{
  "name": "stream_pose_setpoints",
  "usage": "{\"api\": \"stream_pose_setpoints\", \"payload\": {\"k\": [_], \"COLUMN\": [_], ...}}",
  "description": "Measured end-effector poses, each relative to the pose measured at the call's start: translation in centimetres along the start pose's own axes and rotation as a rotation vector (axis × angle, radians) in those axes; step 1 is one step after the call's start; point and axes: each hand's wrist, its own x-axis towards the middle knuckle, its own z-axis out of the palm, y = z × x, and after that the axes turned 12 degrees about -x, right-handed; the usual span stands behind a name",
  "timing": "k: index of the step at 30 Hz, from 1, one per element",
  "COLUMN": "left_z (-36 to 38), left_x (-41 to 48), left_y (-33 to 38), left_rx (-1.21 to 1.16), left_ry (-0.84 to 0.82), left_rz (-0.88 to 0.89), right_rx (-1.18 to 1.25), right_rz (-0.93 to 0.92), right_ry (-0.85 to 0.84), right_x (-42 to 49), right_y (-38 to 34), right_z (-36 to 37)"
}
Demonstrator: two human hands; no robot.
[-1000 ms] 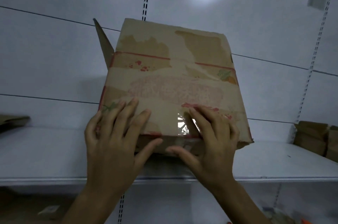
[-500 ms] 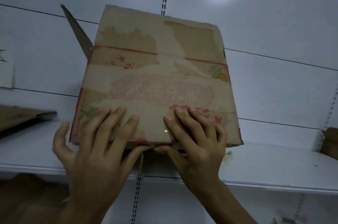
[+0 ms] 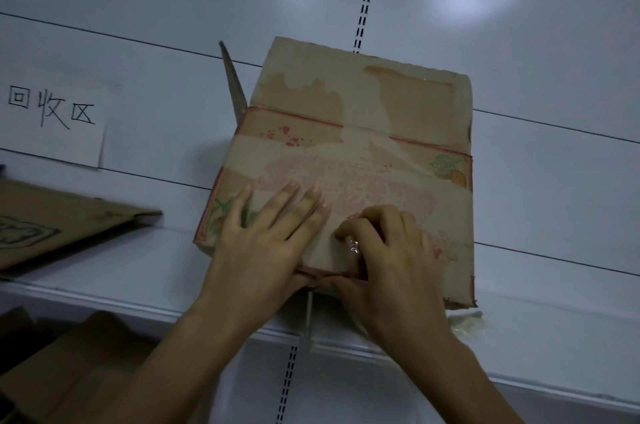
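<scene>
A worn brown cardboard box [image 3: 360, 153] with faded red print and torn patches stands on a white shelf [image 3: 104, 271], leaning toward the back wall. One flap sticks up at its left rear. My left hand [image 3: 266, 243] lies flat on the box's near face with fingers straight, its thumb under the front edge. My right hand [image 3: 388, 257] has its fingers curled on the same face and pinches a strip of clear tape [image 3: 354, 246] near the box's front edge.
A flattened cardboard sheet [image 3: 52, 219] lies on the shelf at the left. A white paper sign [image 3: 52, 111] with handwritten characters hangs on the back wall above it. More cardboard [image 3: 69, 361] sits below the shelf at lower left. A crumpled scrap [image 3: 465, 323] lies by the box's right corner.
My right hand's fingers have curled from flat and now pinch the tape. My view has shifted left, bringing the wall sign into sight. My left hand stays flat on the box.
</scene>
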Motion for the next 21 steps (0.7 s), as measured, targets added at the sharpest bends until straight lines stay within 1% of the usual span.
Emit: {"api": "stream_pose_setpoints", "payload": {"k": [3, 6, 9, 14, 18, 21], "left_z": [0.8, 1.4, 2.1, 3.2, 4.2, 4.6], "left_x": [0.4, 0.5, 0.3, 0.4, 0.4, 0.5], "left_y": [0.3, 0.8, 1.1, 1.8, 2.6, 2.8], "left_rx": [0.006, -0.022, -0.039, -0.071, -0.071, -0.056], "left_ry": [0.041, 0.061, 0.072, 0.062, 0.108, 0.151], "left_rz": [0.031, 0.026, 0.037, 0.047, 0.074, 0.086], "right_rx": [0.024, 0.089, 0.163, 0.271, 0.233, 0.210], "right_rz": [-0.008, -0.032, -0.069, -0.071, -0.045, -0.075], "right_ry": [-0.005, 0.006, -0.025, 0.084, 0.132, 0.160], "right_x": [-0.1, -0.8, -1.9, -2.6, -2.7, -2.0], "right_y": [0.8, 1.8, 2.7, 4.3, 5.1, 5.5], "right_z": [0.5, 1.1, 1.5, 2.1, 3.1, 3.6]}}
